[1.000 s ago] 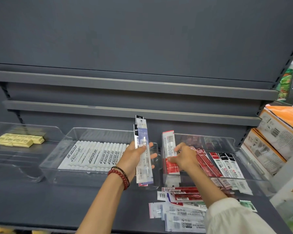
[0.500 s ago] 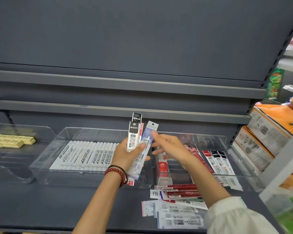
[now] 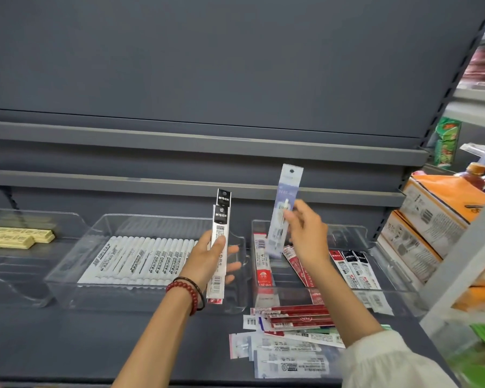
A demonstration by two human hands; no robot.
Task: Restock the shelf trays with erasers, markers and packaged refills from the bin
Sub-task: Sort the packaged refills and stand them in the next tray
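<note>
Head view, left hand (image 3: 207, 256) gripping black packs (image 3: 221, 219), right hand (image 3: 305, 233) pinching blurred pack (image 3: 286, 191)

Markers (image 3: 140, 257) tray sits between erasers (image 3: 16, 237) left, refills (image 3: 350, 266) right.

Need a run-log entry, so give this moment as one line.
left hand: holds black-top packs | right hand: pinches blue pack at refill tray | loose packs: on shelf
</note>
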